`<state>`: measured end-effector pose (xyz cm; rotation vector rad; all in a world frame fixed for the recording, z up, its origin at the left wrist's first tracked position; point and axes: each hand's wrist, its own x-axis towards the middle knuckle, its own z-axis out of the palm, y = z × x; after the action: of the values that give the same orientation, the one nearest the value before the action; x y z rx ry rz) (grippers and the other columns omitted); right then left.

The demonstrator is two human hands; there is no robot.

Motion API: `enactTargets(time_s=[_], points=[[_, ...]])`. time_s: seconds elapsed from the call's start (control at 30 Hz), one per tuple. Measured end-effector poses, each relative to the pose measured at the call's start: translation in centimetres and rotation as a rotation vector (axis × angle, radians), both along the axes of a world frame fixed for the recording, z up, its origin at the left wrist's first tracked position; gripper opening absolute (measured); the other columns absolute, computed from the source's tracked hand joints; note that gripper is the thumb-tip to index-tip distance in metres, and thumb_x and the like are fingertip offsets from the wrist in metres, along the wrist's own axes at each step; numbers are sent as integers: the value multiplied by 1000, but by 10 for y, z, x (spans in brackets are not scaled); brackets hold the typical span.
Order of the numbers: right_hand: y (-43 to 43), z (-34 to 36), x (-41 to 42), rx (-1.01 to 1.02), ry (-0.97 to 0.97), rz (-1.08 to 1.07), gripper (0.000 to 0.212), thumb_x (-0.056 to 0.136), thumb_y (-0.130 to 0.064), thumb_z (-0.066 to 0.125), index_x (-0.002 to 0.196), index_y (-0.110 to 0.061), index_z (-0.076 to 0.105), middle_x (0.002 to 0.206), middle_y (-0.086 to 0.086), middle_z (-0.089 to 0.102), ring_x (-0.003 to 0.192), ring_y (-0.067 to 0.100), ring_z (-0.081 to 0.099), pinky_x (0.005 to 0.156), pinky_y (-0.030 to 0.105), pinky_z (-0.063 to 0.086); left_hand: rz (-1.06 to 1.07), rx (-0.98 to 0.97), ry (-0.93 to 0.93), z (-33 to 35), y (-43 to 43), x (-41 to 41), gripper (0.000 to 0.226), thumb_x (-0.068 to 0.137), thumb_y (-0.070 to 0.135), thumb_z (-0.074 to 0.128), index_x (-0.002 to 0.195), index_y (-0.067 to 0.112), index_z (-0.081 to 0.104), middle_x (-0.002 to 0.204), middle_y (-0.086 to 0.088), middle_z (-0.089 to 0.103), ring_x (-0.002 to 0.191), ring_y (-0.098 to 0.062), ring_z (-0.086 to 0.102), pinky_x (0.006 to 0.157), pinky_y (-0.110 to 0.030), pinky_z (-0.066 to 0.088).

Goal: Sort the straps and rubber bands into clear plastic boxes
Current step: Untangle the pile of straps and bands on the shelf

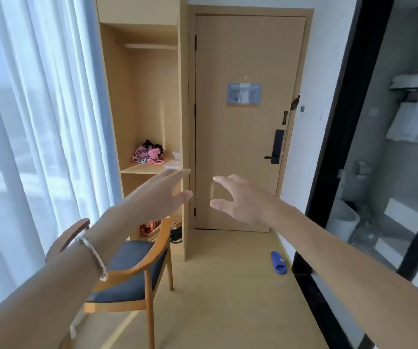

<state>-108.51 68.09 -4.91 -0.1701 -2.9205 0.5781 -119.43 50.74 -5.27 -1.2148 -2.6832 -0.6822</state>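
Note:
A pile of pink, purple and black straps and rubber bands (pixel 148 152) lies on a wooden shelf (pixel 137 170) inside an open wardrobe niche. Clear plastic boxes (pixel 173 161) stand at the right end of that shelf, hard to make out. My left hand (pixel 164 195) is stretched forward with fingers apart, holding nothing, below and in front of the shelf. My right hand (pixel 240 200) reaches out beside it, also spread and holding nothing, in front of the door. Both hands are well short of the pile.
A wooden chair with a dark seat (pixel 132 270) stands below my left arm, before the wardrobe. The closed wooden door (pixel 243 134) is straight ahead. A blue slipper (pixel 278 261) lies on the floor. White curtains (pixel 26 122) hang left; a glass partition (pixel 384 159) runs right.

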Motion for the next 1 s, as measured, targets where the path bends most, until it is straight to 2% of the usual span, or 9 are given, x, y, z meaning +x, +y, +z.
enactTargets(time_s=[0.13,0.27,0.43,0.6,0.87,1.0], points=[[23,-10,-64,12,-78,-33,65,98,-48,45,154,-30,15,158,-11,15,140,18,32,108,41,35,-45,-26,-39,-12,24,-65,58,97,43,47,149,36,23,154,6,28,137,-18,34,111,-38,34],[43,-16,-129,-30,-61,-39,64,99,-46,45,154,-29,17,158,-9,18,142,17,29,109,38,31,-29,-60,-60,-26,34,-124,59,97,43,47,149,36,22,154,6,28,137,-17,35,109,-35,36],[62,-34,-214,-26,-67,33,64,98,-48,45,153,-31,17,155,-11,21,137,18,34,107,43,37,21,-91,-75,-34,53,-197,57,98,41,45,149,36,22,154,7,27,136,-16,36,109,-33,36],[104,-47,-310,-23,-82,95,64,99,-49,44,153,-30,16,157,-10,18,138,19,34,103,39,35,50,-113,-78,-37,94,-274,57,98,41,45,150,35,21,154,8,26,133,-17,39,110,-36,36],[190,-41,-480,-15,-90,188,63,98,-50,43,153,-32,16,160,-10,14,142,17,29,106,40,32,171,-60,-110,-39,166,-426,57,97,43,46,149,35,24,153,9,29,126,-17,46,106,-37,40],[212,-51,-539,-12,-167,232,64,99,-48,44,154,-30,16,160,-10,13,143,15,26,109,41,29,194,-131,-186,-56,189,-473,58,98,42,46,150,35,20,153,7,28,125,-17,45,105,-35,39]])
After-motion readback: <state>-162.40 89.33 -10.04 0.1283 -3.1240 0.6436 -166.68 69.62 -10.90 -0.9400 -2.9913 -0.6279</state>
